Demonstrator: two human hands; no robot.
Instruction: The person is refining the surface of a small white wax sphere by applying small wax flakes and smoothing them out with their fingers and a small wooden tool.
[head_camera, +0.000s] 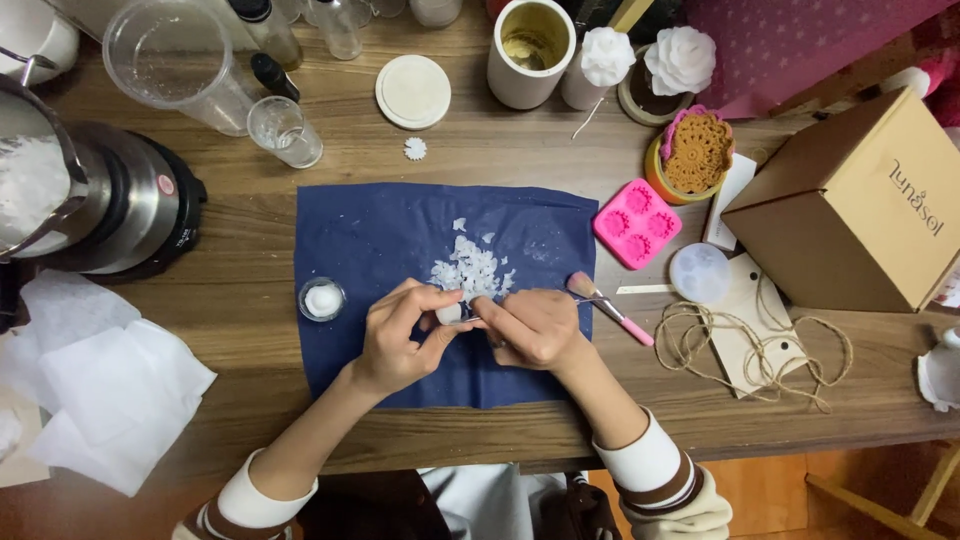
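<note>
Over the middle of the blue cloth (380, 240), spread at the near edge of the wooden table (500, 150), my left hand (400, 335) pinched a small white wax piece (449, 313) between thumb and fingertips. My right hand (535, 325) closed around a thin tool whose tip met that piece; what kind of tool it was I could not tell. Just beyond my fingers lay a pile of white wax flakes (468, 268), scattered toward the cloth's far edge. A pink-handled brush (610, 308) rested across the cloth's right edge, just beside my right hand. Near the cloth's left edge stood a small glass cup (322, 299) with a white filling. To the right of the cloth sat a pink silicone mould (636, 222), a round translucent mould (699, 272) and a loose tangle of twine (760, 345), with a cardboard box (850, 210) at the table's right end. A metal pitcher (60, 190) holding white flakes stood at the left end, with white paper sheets (100, 380) lying at the near left corner.
</note>
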